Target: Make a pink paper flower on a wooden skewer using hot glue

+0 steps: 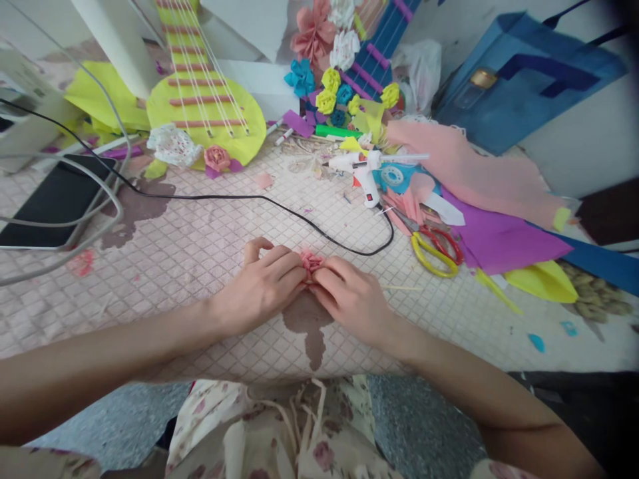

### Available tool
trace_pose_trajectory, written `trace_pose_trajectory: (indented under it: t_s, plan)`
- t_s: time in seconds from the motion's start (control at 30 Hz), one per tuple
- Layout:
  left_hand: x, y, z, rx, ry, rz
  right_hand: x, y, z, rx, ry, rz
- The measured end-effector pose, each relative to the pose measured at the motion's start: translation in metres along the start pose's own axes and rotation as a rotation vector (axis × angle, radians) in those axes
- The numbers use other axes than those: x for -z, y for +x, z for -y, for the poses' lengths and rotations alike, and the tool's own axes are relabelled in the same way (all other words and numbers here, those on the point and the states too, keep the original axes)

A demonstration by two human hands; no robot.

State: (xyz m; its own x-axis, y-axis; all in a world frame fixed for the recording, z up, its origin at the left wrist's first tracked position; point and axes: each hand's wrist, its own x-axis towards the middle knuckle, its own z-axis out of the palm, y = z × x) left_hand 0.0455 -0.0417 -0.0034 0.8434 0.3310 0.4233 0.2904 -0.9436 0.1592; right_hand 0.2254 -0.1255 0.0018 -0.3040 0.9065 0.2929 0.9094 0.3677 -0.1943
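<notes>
A small pink paper flower [311, 261] with ruffled petals is pinched between both hands, low over the patterned tablecloth. My left hand [272, 283] closes on its left side, the index finger bent up and away. On the other side, my right hand [352, 296] grips it with curled fingers. The flower's underside is hidden by the fingers. A thin pale stick [402, 287] shows to the right of my right hand; whether it touches the hand or the flower, I cannot tell.
Behind the hands, a white glue gun [367, 176] trails a black cord [299, 216] across the table. Yellow-and-red scissors [434, 251] lie to the right beside crepe paper [499, 229]. A dark tablet [57, 199] is at left. Paper guitars, one yellow [207, 120], stand at the back.
</notes>
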Motion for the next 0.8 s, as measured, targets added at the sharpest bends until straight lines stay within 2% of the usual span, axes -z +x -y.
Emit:
trace_pose_trajectory:
  t_s: [0.4, 0.6, 0.8]
  plan:
    - [0.0013, -0.0008, 0.0014, 0.015, -0.027, 0.014, -0.0028, 0.0004, 0.0012, 0.042, -0.041, -0.022]
    - [0.0041, -0.0014, 0.0051, -0.002, -0.077, -0.033, -0.0010, 0.0001, -0.0012, 0.012, -0.037, -0.010]
    - [0.0012, -0.0017, 0.0077, -0.032, -0.026, -0.064, -0.0035, -0.0017, -0.0042, 0.003, -0.021, -0.007]
